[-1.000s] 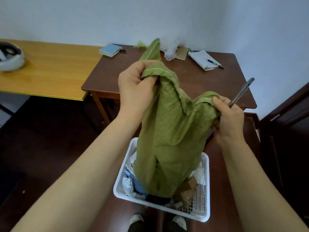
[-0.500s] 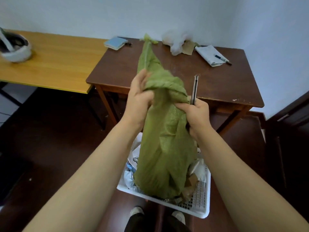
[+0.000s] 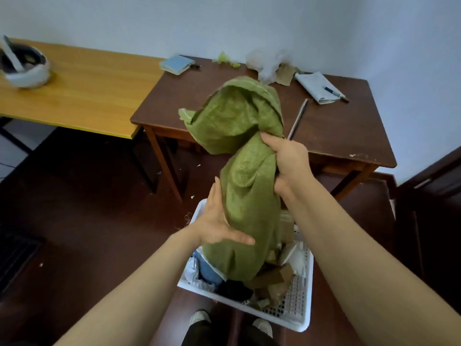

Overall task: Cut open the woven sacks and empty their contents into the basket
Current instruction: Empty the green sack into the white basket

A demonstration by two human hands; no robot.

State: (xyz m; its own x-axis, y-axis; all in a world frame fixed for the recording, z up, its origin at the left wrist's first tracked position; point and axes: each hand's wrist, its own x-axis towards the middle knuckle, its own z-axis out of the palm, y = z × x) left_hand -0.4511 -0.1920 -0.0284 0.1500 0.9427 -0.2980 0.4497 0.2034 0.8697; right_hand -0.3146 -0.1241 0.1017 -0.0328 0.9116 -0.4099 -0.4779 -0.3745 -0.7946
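- One view, head camera: a green woven sack (image 3: 249, 196) hangs upright over a white perforated basket (image 3: 305, 308) on the floor, with its lower open end down among the basket's contents.
- Sack top: the upper part flops over to the left, above the right hand (image 3: 289, 161).
- Right hand: fingers are curled tightly round the bunched middle of the sack. A slim dark tool (image 3: 299, 116) projects up and away from behind this hand; the hold on the tool is hidden.
- Left hand (image 3: 217, 226): it lies flat against the sack's lower left side, fingers straight and thumb spread across the front. This is a wide, supporting contact, not a closed grip.
- Basket contents: brown cardboard pieces (image 3: 272, 278), a blue item (image 3: 208, 270) and a black item (image 3: 234, 290) lie beside the sack's lower end.
- Background: a dark brown table (image 3: 336, 131) carries a blue notebook (image 3: 176, 64), a crumpled clear plastic bag (image 3: 267, 63) and a notepad (image 3: 315, 86) with a pen (image 3: 334, 91) on it.
- Left of it stands a light wooden table (image 3: 87, 96).
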